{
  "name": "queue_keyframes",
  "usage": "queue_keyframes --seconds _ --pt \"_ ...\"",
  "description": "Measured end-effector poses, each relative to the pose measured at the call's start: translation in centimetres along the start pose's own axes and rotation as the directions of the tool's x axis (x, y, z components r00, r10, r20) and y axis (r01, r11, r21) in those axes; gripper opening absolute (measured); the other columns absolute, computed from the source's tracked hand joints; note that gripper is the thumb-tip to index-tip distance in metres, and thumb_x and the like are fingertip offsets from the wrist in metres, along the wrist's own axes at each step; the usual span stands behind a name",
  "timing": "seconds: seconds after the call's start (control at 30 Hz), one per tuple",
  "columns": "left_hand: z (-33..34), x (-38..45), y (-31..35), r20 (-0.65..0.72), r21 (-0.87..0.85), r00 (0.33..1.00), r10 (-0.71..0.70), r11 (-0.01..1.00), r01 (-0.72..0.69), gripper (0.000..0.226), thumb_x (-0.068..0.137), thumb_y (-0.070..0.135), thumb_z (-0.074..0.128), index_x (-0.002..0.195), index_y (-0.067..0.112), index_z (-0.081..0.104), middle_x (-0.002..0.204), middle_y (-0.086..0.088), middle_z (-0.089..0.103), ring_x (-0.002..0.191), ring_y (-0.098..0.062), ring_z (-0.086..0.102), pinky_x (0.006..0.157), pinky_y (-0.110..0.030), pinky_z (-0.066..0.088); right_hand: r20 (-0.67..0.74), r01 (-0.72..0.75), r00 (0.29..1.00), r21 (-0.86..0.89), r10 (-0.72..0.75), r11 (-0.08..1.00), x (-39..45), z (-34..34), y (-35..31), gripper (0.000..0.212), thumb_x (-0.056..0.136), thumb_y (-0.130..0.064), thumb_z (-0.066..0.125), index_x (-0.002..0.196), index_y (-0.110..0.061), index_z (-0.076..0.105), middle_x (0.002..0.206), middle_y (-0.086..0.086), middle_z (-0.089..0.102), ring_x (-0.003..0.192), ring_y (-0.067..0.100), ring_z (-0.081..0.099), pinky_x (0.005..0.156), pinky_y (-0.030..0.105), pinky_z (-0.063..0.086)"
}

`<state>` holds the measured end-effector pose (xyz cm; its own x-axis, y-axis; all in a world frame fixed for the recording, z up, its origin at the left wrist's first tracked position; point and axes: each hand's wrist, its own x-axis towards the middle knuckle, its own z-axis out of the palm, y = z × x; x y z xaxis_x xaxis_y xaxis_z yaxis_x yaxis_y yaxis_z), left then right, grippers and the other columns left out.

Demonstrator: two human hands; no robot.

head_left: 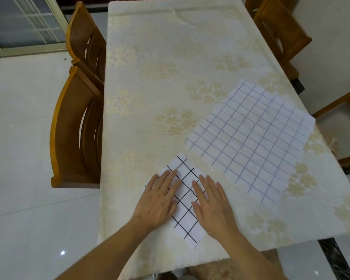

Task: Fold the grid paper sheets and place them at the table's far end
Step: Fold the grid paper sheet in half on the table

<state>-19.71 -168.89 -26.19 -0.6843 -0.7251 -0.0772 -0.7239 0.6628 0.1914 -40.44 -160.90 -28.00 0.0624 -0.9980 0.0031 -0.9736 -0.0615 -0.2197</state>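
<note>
Pressing folded grid paper [185, 201], left hand [159, 199], right hand [210, 201] hiding its sides

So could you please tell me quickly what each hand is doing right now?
Left hand: open, fingers flat, pressing the folded grid paper.
Right hand: open, fingers flat, pressing the same paper.

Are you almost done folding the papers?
Not yet. Both hands, left and right, press flat on the small folded sheet, so its fold looks made. The big sheet still lies unfolded to the right. Nothing sits at the table's far end yet.
</note>
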Motion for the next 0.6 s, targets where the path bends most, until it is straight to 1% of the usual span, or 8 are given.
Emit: queue_keyframes --seconds 0.07,0.13,0.2,0.27,0.37,0.47,0.53,0.6 --pt "0.4 1.1 -1.1 0.04 0.033 0.998 0.046 0.998 -0.047 0.065 0.099 0.045 0.037 0.156 0.02 0.021 0.165 -0.007 0.012 0.151 -0.026 0.012 0.118 -0.048 0.015 0.039 -0.075 0.996 -0.003 0.075 0.997 1.0 0.6 -0.9 0.063 0.104 -0.05 0.028 0.157 -0.016 0.023 0.165 0.01 0.017 0.153 0.027 0.01 0.121 0.05 0.019" --pt "0.9 1.8 -2.0 0.085 0.043 0.993 0.081 0.996 -0.085 0.065 0.101 0.049 0.032 0.157 0.024 0.012 0.165 -0.006 0.005 0.152 -0.025 0.003 0.119 -0.049 0.012 0.071 -0.142 0.987 -0.028 0.144 0.989 1.6 1.4 -1.2 0.071 0.103 -0.059 0.021 0.158 -0.016 0.014 0.166 0.009 0.01 0.153 0.028 0.006 0.121 0.049 0.016" --pt "1.6 2.0 -2.5 0.117 0.041 0.99 0.08 0.996 -0.085 0.063 0.103 0.052 0.024 0.157 0.028 0.005 0.166 -0.006 -0.002 0.152 -0.023 -0.004 0.119 -0.05 0.012 0.095 -0.183 0.978 -0.055 0.187 0.982 1.7 1.9 -1.0 0.075 0.101 -0.063 0.02 0.159 -0.015 0.011 0.166 0.009 0.007 0.153 0.028 0.006 0.12 0.049 0.016" --pt "2.0 2.0 -2.6 0.136 0.035 0.988 0.07 0.997 -0.075 0.063 0.103 0.054 0.02 0.157 0.029 0.001 0.166 -0.006 -0.005 0.152 -0.023 -0.007 0.119 -0.051 0.014 0.116 -0.193 0.973 -0.08 0.201 0.978 1.5 2.2 -0.6 0.077 0.1 -0.065 0.021 0.159 -0.016 0.008 0.167 0.009 0.004 0.153 0.028 0.003 0.12 0.049 0.016" --pt "2.1 2.0 -2.6 0.131 0.024 0.989 0.069 0.997 -0.073 0.064 0.102 0.055 0.022 0.157 0.029 0.003 0.166 -0.006 -0.004 0.152 -0.023 -0.006 0.119 -0.052 0.018 0.137 -0.186 0.97 -0.104 0.199 0.977 1.4 2.2 -0.1 0.079 0.1 -0.066 0.022 0.159 -0.015 0.007 0.167 0.008 0.0 0.154 0.026 0.0 0.12 0.05 0.017" --pt "1.6 2.6 -2.5 0.103 0.01 0.991 0.084 0.996 -0.086 0.067 0.101 0.057 0.03 0.157 0.026 0.011 0.165 -0.008 0.004 0.152 -0.026 0.001 0.118 -0.053 0.022 0.142 -0.196 0.967 -0.116 0.212 0.974 1.5 1.9 0.0 0.079 0.1 -0.066 0.023 0.159 -0.014 0.009 0.167 0.008 0.002 0.154 0.026 0.001 0.119 0.051 0.021" --pt "1.3 4.0 -2.8 0.071 0.005 0.987 0.141 0.99 -0.141 0.069 0.101 0.055 0.033 0.157 0.02 0.014 0.165 -0.009 0.007 0.152 -0.026 0.004 0.119 -0.051 0.023 0.132 -0.226 0.962 -0.097 0.238 0.969 1.7 1.7 -0.2 0.079 0.1 -0.065 0.025 0.158 -0.014 0.01 0.167 0.009 0.003 0.154 0.027 0.002 0.119 0.053 0.023" --pt "1.2 5.7 -3.3 0.063 0.019 0.977 0.204 0.978 -0.206 0.069 0.102 0.052 0.032 0.157 0.016 0.012 0.165 -0.009 0.005 0.152 -0.025 0.003 0.119 -0.049 0.022 0.126 -0.261 0.955 -0.081 0.27 0.962 1.8 1.6 -0.8 0.079 0.1 -0.064 0.025 0.158 -0.013 0.01 0.167 0.009 0.004 0.154 0.028 0.003 0.12 0.054 0.022"
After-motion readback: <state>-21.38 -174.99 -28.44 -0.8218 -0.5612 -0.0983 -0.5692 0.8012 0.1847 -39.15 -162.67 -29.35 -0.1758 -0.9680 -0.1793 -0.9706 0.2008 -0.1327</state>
